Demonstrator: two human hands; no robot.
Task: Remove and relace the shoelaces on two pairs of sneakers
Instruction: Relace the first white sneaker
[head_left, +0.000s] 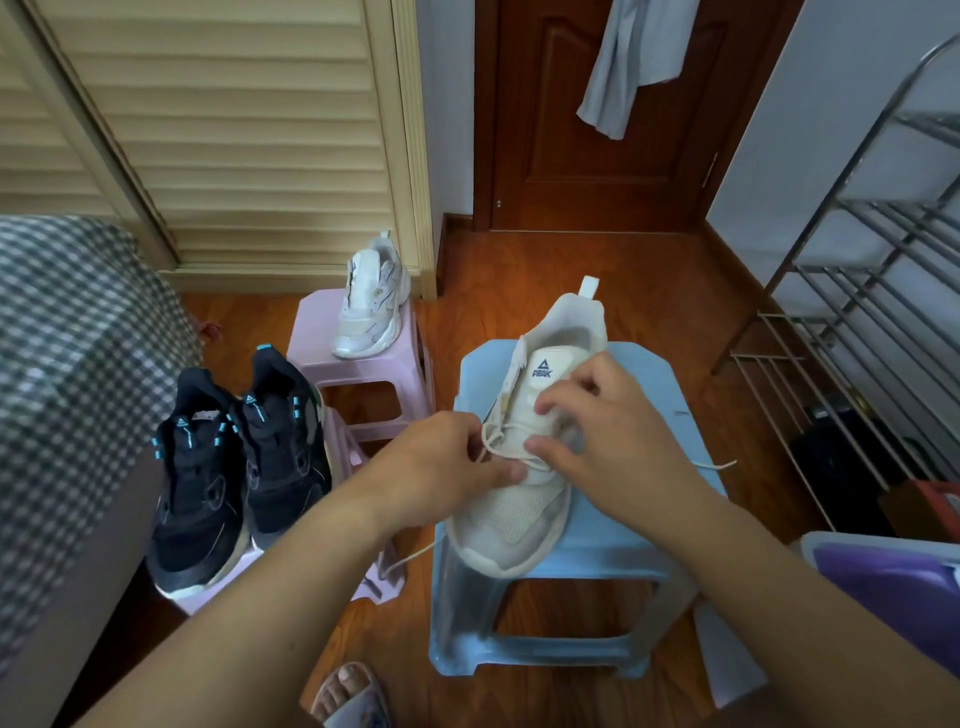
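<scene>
Wooden floor carries a blue stool (613, 551) with the white sneaker (524, 478) on it. Left hand (441, 462) pinches the lace (493, 441); right hand (587, 421) curls over the eyelets, its grip on the lace unclear. Probably mid-lacing; next, feed the lace tip through an eyelet.

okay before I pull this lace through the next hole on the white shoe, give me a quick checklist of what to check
1. White sneaker sits steady on the blue stool: ok.
2. Left hand pinches the lace: ok.
3. Right hand steadies the shoe over the tongue: ok.
4. Free lace end trailing right is unsnagged: ok.
5. Other lace end hangs off the stool's left edge, may catch: cannot tell.
6. Lower eyelets evenly laced: cannot tell, the fingers cover them.
</scene>
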